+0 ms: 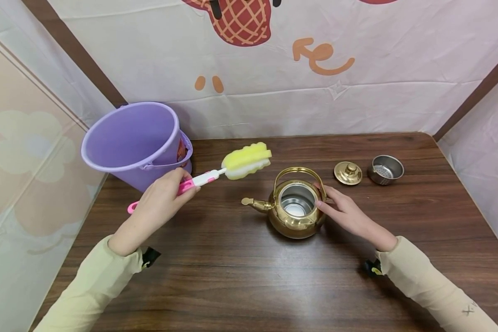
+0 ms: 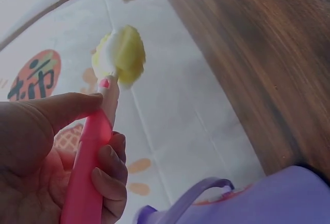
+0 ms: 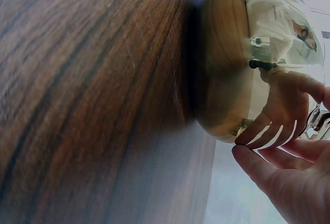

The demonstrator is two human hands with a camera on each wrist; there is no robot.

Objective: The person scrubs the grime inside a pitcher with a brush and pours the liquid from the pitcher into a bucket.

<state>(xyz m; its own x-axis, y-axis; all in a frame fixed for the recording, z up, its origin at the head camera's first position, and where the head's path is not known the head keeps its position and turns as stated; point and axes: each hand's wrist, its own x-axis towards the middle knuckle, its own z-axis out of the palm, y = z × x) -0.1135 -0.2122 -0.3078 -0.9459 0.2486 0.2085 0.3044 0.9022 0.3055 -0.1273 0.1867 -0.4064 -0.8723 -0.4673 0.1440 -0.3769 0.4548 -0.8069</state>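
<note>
My left hand grips the pink and white handle of a sponge brush. Its yellow and white sponge head points right, above the table. In the left wrist view the fingers wrap round the pink handle, with the thumb along it. A shiny gold teapot stands upright and lidless, spout to the left, hoop handle raised. My right hand holds its right side, thumb at the rim and fingers against the body, as the right wrist view of the teapot shows too.
A purple bucket stands at the back left of the wooden table. The gold lid and a metal strainer cup lie right of the teapot. A printed cloth hangs behind the table.
</note>
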